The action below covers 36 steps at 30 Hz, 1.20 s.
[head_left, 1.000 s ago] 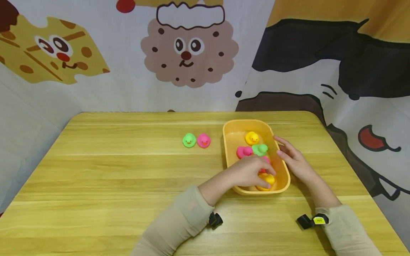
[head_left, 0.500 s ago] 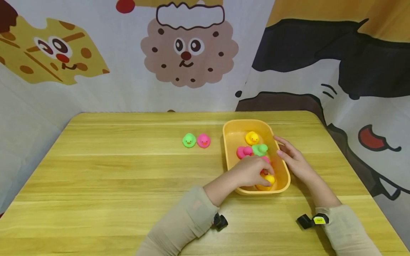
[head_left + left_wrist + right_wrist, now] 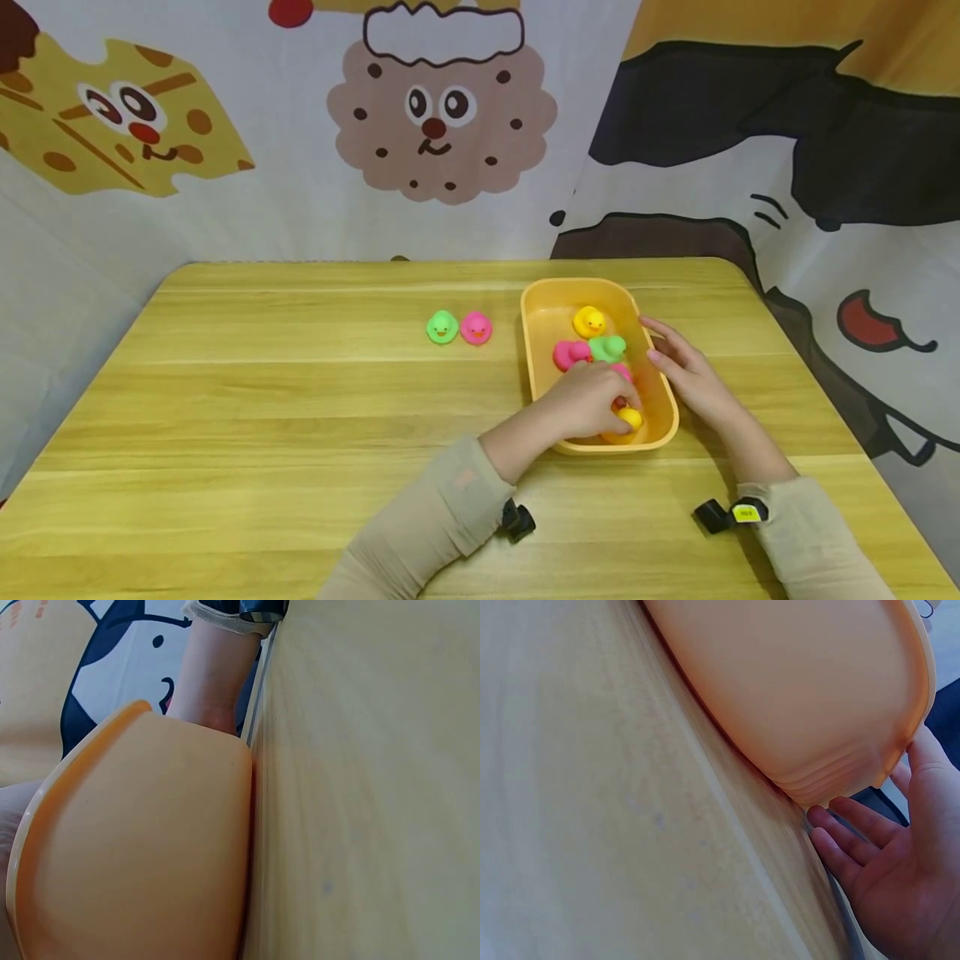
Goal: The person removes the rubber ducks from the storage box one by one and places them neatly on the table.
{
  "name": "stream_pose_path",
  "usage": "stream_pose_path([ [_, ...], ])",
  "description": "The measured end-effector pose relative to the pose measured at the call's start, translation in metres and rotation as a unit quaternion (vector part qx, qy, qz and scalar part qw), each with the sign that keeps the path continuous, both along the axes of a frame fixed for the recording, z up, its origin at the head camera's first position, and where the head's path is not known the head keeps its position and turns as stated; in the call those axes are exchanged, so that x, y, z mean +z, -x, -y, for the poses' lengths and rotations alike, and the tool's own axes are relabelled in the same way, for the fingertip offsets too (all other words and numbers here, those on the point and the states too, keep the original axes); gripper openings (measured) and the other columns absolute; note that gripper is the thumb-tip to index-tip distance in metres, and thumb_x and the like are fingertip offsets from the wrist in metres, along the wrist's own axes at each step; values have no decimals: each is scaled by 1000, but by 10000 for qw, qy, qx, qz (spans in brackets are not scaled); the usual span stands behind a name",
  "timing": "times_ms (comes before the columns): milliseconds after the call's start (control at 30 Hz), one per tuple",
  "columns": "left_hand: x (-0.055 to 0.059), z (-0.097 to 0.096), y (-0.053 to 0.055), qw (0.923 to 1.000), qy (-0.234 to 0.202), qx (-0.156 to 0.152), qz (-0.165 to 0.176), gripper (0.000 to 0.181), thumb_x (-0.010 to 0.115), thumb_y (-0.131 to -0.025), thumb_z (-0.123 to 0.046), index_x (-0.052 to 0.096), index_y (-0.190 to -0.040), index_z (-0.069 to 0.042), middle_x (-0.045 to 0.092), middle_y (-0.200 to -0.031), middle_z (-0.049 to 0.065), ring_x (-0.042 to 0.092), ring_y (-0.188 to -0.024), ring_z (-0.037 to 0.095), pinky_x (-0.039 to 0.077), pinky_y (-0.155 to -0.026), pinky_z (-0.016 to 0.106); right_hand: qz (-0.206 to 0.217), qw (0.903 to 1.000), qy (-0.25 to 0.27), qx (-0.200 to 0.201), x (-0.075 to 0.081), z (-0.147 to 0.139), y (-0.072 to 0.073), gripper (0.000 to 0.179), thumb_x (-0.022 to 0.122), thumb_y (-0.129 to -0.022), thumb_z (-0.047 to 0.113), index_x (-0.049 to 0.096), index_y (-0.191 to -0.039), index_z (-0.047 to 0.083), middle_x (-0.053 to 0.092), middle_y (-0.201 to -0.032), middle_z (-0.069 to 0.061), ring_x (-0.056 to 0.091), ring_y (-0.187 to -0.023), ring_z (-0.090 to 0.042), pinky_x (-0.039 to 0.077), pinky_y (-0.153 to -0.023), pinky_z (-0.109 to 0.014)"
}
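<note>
In the near end of the tub (image 3: 550, 327), the left hand (image 3: 587, 400) pinches a yellow duck (image 3: 631, 419) in a narrow grip, while the right hand (image 3: 688, 373), fingers extended, touches the tub's right side.

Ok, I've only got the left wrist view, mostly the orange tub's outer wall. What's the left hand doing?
Observer: The left hand appears to pinch a yellow toy duck inside the near end of the orange tub.
Operator: And the right hand?
Observer: It rests against the tub's right side.
Operator: Any ducks outside?
Observer: Yes, a green toy duck and a pink toy duck sit side by side left of the tub.
</note>
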<state>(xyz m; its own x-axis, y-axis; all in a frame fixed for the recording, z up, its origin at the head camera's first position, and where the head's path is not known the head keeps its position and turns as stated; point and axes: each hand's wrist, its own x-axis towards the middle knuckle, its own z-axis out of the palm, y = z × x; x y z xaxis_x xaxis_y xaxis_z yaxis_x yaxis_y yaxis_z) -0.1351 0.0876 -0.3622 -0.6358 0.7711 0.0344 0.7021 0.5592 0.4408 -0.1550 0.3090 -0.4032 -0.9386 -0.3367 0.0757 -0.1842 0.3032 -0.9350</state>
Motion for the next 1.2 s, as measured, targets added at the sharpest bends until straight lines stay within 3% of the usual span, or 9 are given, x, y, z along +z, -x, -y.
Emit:
stream_pose_path([
  [167,0,1,2,9998,-134,-71,94,21,78,-80,-25,75,-101,-23,60,-89,-19,48,-82,-3,34,-82,19,19,10000,50,39,0,-1,0,51,42,-103,16,26,-152,11,36,-140,-33,52,-112,-5,49,-82,-23],
  [433,2,4,6,9980,-474,-252,323,26,78,-79,-19,75,-105,-15,62,-91,-14,49,-78,1,36,-73,12,28,9999,72,65,0,0,0,51,41,-104,17,25,-152,11,35,-140,-33,52,-112,-4,49,-82,-23],
  [800,13,13,7,9955,-821,-396,275,31,74,-80,-18,73,-110,-12,63,-101,-10,49,-93,6,34,-80,11,35,9999,75,66,1,0,-1,51,41,-104,16,25,-152,11,36,-139,-34,54,-110,-5,49,-82,-23],
  [1200,26,28,13,9879,-1448,-560,-10,32,73,-79,-17,73,-110,-11,61,-96,-11,47,-92,4,33,-82,11,41,9998,149,105,1,1,-2,51,41,-104,15,24,-152,10,38,-137,-33,56,-108,-8,51,-80,-26],
])
